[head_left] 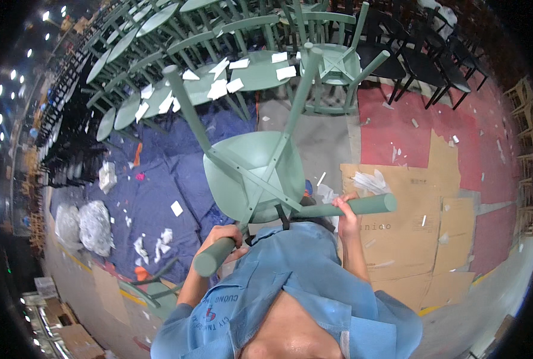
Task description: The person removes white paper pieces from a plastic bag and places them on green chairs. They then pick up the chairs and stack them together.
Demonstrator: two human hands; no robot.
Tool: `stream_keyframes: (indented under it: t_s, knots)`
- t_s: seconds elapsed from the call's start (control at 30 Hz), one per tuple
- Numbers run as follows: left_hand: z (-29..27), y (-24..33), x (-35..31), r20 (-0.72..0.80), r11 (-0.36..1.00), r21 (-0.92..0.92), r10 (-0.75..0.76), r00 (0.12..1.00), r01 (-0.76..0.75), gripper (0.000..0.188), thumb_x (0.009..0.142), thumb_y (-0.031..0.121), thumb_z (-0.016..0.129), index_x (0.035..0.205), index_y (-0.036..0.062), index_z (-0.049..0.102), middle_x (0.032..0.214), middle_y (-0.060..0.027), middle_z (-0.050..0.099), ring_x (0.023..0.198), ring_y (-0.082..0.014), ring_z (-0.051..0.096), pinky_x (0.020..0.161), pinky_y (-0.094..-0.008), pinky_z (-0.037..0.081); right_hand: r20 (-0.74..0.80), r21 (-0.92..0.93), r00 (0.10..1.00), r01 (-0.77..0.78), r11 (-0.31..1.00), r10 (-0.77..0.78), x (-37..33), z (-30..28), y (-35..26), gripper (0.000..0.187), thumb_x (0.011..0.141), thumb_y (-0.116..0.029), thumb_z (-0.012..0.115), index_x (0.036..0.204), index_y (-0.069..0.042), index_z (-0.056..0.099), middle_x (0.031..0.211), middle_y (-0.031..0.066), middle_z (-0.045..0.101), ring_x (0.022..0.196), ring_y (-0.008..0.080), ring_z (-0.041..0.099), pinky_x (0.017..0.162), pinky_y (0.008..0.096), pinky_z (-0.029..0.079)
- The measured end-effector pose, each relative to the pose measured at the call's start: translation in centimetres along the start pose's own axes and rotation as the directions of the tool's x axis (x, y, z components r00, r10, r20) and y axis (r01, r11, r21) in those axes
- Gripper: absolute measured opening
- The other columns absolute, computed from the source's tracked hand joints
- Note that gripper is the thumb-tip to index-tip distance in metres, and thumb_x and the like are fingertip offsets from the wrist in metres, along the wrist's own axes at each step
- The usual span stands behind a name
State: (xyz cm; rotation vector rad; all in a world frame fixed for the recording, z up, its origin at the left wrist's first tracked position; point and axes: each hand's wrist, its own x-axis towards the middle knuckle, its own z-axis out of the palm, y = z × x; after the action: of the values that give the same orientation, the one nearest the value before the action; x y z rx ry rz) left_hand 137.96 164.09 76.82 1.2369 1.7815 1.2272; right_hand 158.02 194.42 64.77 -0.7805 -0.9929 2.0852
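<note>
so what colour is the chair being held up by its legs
Pale sage green all over, seat and legs alike; it shows clearly in the head view.

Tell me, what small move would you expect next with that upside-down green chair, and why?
Probably lowering the green chair onto the blue cloth ahead. The left hand and right hand each grip one leg, the seat faces away with all legs up, and similar chairs already stand inverted beyond.

A: Any packaging near you?

B: Flattened brown cardboard sheets point(422, 239) lie on the floor at your right, overlapping. Two silvery-white bagged bundles point(87, 224) sit at your left, beside the blue tarp point(159, 191).
</note>
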Motion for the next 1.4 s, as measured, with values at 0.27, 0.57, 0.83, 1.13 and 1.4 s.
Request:
stream_keyframes:
  t_s: [0.27,0.57,0.83,1.13,1.4]
  knots:
    - [-9.3,3.5,12.9,-0.152,0.994,0.102,-0.022,0.988,0.037,0.027,0.07,0.004,0.085,0.078,0.0029,0.059,0.075,-0.0085,0.06,0.069,-0.0248,0.06,0.065,-0.037,0.048,0.26,0.039,0.963,0.061,0.997,-0.069,17.9,10.9,-4.6,0.019,0.089,0.0,0.067,0.088,-0.008,0.05,0.088,0.0044,0.053,0.089,0.0183,0.054,0.088,0.0366,0.045]
    - [-20.8,-3.9,21.6,-0.357,0.996,-0.08,0.016,0.934,-0.047,0.025,0.075,0.001,0.079,0.08,0.0053,0.055,0.079,-0.0081,0.062,0.079,-0.0242,0.062,0.09,-0.0456,0.05,0.359,-0.1,0.933,0.06,0.993,-0.02,31.8,23.5,-4.5,0.021,0.085,-0.006,0.077,0.088,-0.007,0.056,0.09,0.0026,0.06,0.085,0.012,0.058,0.078,0.0282,0.049]
    - [-34.7,-16.0,32.0,-0.599,0.954,-0.269,-0.061,0.798,-0.129,0.031,0.078,0.007,0.079,0.092,0.0073,0.051,0.083,-0.0071,0.061,0.089,-0.0235,0.063,0.107,-0.0551,0.045,0.287,-0.325,0.953,0.193,0.926,-0.098,41.1,34.1,1.2,0.023,0.092,-0.015,0.079,0.092,-0.007,0.057,0.093,0.0045,0.063,0.089,0.0128,0.06,0.082,0.0299,0.05]
    - [-42.6,-27.8,42.0,-0.644,0.871,-0.465,-0.21,0.736,-0.159,0.023,0.083,0.004,0.078,0.085,0.0062,0.055,0.079,-0.0043,0.057,0.082,-0.0188,0.06,0.097,-0.0459,0.052,0.052,-0.495,0.999,0.035,0.868,-0.011,49.3,37.5,8.3,0.021,0.092,-0.011,0.077,0.094,-0.008,0.056,0.102,0.0064,0.062,0.107,0.0196,0.059,0.101,0.0374,0.046]
    - [-44.4,-31.0,49.7,-0.548,0.854,-0.515,-0.26,0.795,-0.075,0.023,0.084,-0.002,0.078,0.084,0.006,0.056,0.082,-0.0026,0.06,0.082,-0.0135,0.059,0.081,-0.0322,0.052,-0.036,-0.584,0.999,-0.003,0.812,-0.022,55.5,36.7,9.1,0.02,0.094,-0.017,0.078,0.097,-0.008,0.06,0.108,0.0086,0.062,0.117,0.0239,0.06,0.106,0.0384,0.043]
